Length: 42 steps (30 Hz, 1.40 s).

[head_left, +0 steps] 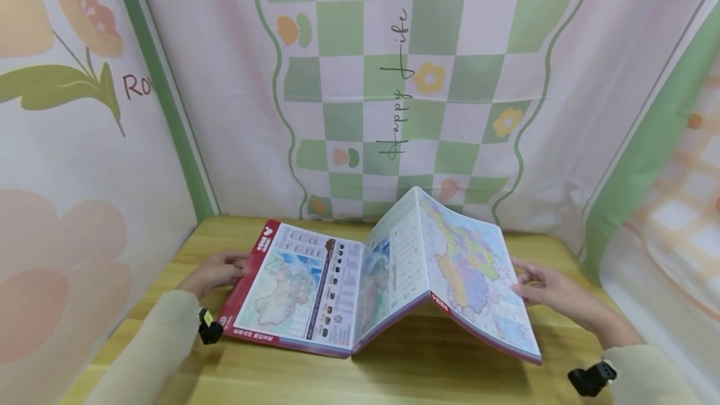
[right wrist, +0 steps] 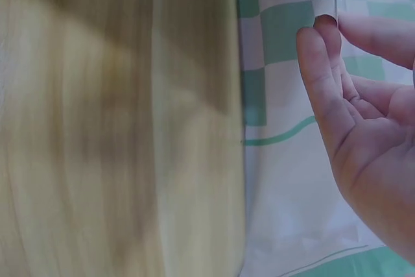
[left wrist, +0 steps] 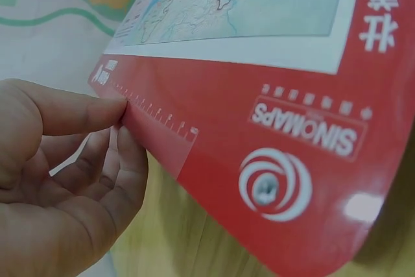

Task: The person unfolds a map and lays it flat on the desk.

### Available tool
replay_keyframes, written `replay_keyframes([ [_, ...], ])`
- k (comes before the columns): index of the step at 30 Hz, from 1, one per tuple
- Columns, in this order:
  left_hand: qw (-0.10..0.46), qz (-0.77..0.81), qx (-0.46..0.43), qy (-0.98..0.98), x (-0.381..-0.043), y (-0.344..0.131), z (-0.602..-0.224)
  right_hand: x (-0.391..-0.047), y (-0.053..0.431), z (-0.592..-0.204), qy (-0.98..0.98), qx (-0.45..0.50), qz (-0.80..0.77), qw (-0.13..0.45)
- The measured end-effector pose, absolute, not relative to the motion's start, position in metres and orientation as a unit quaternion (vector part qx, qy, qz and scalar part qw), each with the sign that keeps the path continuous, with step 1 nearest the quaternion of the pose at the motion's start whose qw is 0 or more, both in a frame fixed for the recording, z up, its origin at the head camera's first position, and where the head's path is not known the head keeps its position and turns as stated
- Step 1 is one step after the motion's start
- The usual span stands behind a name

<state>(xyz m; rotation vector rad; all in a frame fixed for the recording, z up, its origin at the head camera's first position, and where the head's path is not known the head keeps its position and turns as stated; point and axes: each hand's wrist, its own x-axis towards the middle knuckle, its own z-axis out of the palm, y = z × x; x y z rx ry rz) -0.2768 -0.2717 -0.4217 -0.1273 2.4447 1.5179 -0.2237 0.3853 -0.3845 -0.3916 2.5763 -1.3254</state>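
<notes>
A laminated folding map [head_left: 287,305] stands partly unfolded on the wooden table. Its left part lies low, while the middle and right panels rise to a ridge, like a tent. My left hand [head_left: 216,274] pinches the red left border [left wrist: 214,115] between thumb and fingers; a ruler scale and "SINOMAPS" are printed there. On the far side, my right hand [head_left: 542,286] pinches the outer edge of the right panel [head_left: 472,261], which shows a colored map. From the right wrist view, that panel appears only as a thin edge between thumb and fingertips.
The wooden table [head_left: 394,380] extends under and around the map. A curtain [head_left: 388,80] with green checks and "Happy Life" hangs behind it, with fabric walls at left and right. Small black devices [head_left: 592,379] sit on both wrists.
</notes>
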Motion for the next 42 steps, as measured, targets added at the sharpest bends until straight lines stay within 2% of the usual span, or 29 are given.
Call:
replay_keyframes([
  [24, 0.122, 0.5, -0.078, 0.854, -0.271, -0.299, -0.422, -0.222, 0.413, -0.403, 0.908, -0.093, -0.392, 0.112],
  [30, 0.112, 0.502, -0.105, 0.851, -0.272, -0.307, -0.427, -0.222, 0.421, -0.409, 0.91, -0.106, -0.388, 0.103],
  [42, 0.071, 0.518, -0.159, 0.837, -0.277, -0.316, -0.436, -0.225, 0.433, -0.422, 0.921, -0.075, -0.368, 0.104],
])
